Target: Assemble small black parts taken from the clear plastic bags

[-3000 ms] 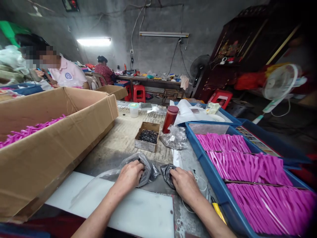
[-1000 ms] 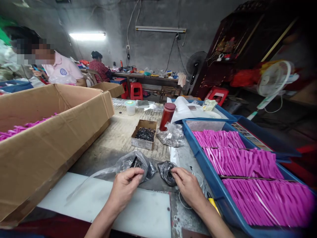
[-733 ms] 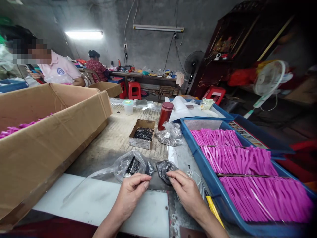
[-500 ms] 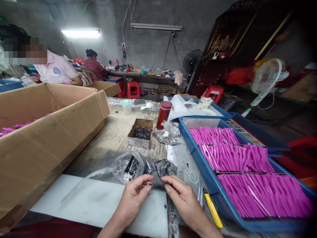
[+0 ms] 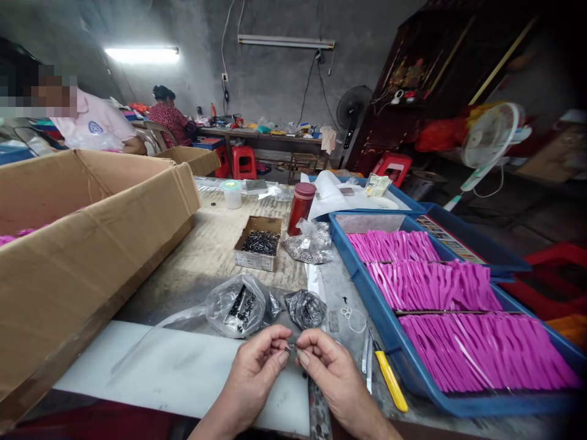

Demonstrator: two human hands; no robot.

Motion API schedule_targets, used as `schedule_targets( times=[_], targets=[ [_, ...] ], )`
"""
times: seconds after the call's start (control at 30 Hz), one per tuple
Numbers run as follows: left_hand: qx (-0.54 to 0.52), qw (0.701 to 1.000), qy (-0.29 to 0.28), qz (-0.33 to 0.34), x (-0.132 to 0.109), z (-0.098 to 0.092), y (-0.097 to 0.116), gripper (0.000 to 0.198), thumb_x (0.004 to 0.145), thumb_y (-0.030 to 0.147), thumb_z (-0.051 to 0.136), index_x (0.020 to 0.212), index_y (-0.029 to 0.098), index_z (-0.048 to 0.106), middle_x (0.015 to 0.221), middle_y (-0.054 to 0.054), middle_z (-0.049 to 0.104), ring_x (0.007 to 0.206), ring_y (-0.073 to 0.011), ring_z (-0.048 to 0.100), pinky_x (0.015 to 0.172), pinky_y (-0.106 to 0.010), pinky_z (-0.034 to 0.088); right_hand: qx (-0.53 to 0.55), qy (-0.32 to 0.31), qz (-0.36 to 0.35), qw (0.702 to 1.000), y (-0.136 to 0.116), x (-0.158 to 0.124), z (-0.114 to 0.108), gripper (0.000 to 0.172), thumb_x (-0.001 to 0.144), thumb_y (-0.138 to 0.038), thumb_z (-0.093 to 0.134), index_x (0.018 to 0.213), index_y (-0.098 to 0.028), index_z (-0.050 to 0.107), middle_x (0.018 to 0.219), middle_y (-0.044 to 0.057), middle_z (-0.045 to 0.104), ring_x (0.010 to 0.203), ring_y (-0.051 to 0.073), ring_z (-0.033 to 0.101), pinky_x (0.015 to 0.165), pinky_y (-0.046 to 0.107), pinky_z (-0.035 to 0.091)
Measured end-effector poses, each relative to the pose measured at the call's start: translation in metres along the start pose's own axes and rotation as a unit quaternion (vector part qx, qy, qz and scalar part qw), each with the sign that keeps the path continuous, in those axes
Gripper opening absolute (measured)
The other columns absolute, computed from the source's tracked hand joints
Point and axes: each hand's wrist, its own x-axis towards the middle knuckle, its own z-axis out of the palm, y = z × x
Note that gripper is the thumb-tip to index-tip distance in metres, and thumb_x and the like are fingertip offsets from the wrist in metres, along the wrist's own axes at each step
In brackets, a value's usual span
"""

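Note:
My left hand and my right hand meet fingertip to fingertip over the white board at the table's near edge. Between the fingertips sits a tiny dark metal part, pinched from both sides. Just beyond the hands lie a clear plastic bag of small black parts and a smaller crumpled bag of dark bits.
A big cardboard box fills the left. A blue tray of pink strips lies on the right, a yellow-handled tool beside it. Farther back stand a small box of black pieces, a red flask and a cup. Two people sit at the far left.
Both hands left the two plastic bags and drew back toward me, coming together over the white board. They now pinch a tiny dark part between them.

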Motion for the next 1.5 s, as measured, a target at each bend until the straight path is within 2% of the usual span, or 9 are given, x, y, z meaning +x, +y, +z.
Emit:
schedule_targets(
  times=[0.2, 0.33, 0.5, 0.63, 0.73, 0.93, 1.2, 1.5],
  targets=[
    [-0.006, 1.0, -0.018, 0.0, 0.0, 0.001, 0.0, 0.018, 0.07, 0.016, 0.053, 0.088, 0.017, 0.057, 0.075, -0.002, 0.06, 0.07, -0.0132, 0.055, 0.065, -0.021, 0.045, -0.026, -0.007, -0.018, 0.999, -0.003, 0.0, -0.002, 0.014, 0.075, -0.022, 0.047, 0.083, -0.02, 0.059, 0.075, 0.002, 0.06, 0.068, 0.015, 0.053, 0.063, 0.025, 0.042],
    [0.008, 1.0, -0.015, 0.0, 0.0, 0.0, -0.002, 0.019, 0.07, 0.016, 0.054, 0.089, 0.017, 0.057, 0.074, -0.002, 0.059, 0.07, -0.0133, 0.054, 0.064, -0.02, 0.045, -0.05, -0.01, -0.029, 0.998, -0.005, 0.0, -0.004, 0.016, 0.075, -0.019, 0.047, 0.081, -0.02, 0.062, 0.079, 0.003, 0.061, 0.073, 0.017, 0.055, 0.068, 0.027, 0.042],
    [0.015, 1.0, -0.012, -0.014, -0.001, 0.001, 0.0, 0.019, 0.069, 0.017, 0.054, 0.088, 0.016, 0.057, 0.068, -0.001, 0.056, 0.065, -0.0128, 0.053, 0.061, -0.021, 0.044, 0.039, 0.004, 0.056, 0.998, 0.0, 0.0, -0.001, 0.011, 0.072, -0.026, 0.051, 0.078, -0.018, 0.055, 0.058, -0.002, 0.055, 0.053, 0.012, 0.05, 0.052, 0.023, 0.039],
    [0.006, 1.0, -0.013, -0.018, 0.0, 0.002, 0.0, 0.02, 0.068, 0.018, 0.054, 0.088, 0.016, 0.057, 0.067, -0.001, 0.055, 0.064, -0.0128, 0.053, 0.061, -0.021, 0.044, 0.137, 0.016, 0.095, 0.986, 0.002, 0.001, 0.001, 0.019, 0.067, -0.035, 0.058, 0.07, -0.018, 0.049, 0.055, -0.004, 0.053, 0.046, 0.009, 0.046, 0.046, 0.021, 0.033],
    [-0.004, 1.0, -0.007, -0.017, -0.001, 0.002, -0.002, 0.02, 0.067, 0.017, 0.055, 0.087, 0.015, 0.057, 0.067, -0.001, 0.055, 0.064, -0.0129, 0.054, 0.061, -0.021, 0.044, 0.16, 0.029, 0.108, 0.981, 0.001, 0.002, 0.002, 0.025, 0.064, -0.038, 0.061, 0.064, -0.017, 0.048, 0.054, -0.003, 0.054, 0.042, 0.007, 0.042, 0.044, 0.02, 0.03],
    [-0.022, 1.0, -0.003, -0.006, -0.002, 0.004, -0.006, 0.02, 0.067, 0.014, 0.055, 0.087, 0.015, 0.056, 0.067, 0.0, 0.057, 0.064, -0.0127, 0.055, 0.061, -0.021, 0.045, 0.181, 0.052, 0.107, 0.976, 0.002, 0.001, 0.009, 0.028, 0.063, -0.041, 0.061, 0.062, -0.017, 0.048, 0.051, -0.005, 0.049, 0.041, 0.006, 0.035, 0.042, 0.019, 0.025],
    [-0.039, 0.999, -0.01, 0.0, -0.003, 0.007, -0.007, 0.019, 0.069, 0.015, 0.055, 0.088, 0.016, 0.056, 0.067, -0.001, 0.059, 0.064, -0.0132, 0.057, 0.062, -0.022, 0.046, 0.204, 0.057, 0.104, 0.972, 0.002, 0.001, 0.015, 0.03, 0.061, -0.044, 0.061, 0.06, -0.017, 0.048, 0.05, -0.005, 0.047, 0.041, 0.007, 0.034, 0.042, 0.019, 0.026],
    [0.019, 0.999, 0.001, 0.035, -0.004, 0.008, -0.009, 0.018, 0.07, 0.013, 0.052, 0.088, 0.016, 0.057, 0.065, -0.001, 0.063, 0.062, -0.014, 0.06, 0.06, -0.022, 0.048, 0.233, 0.06, 0.102, 0.965, 0.01, 0.0, 0.018, 0.027, 0.064, -0.041, 0.061, 0.063, -0.016, 0.048, 0.051, -0.005, 0.048, 0.042, 0.007, 0.035, 0.042, 0.019, 0.025]
  ],
)
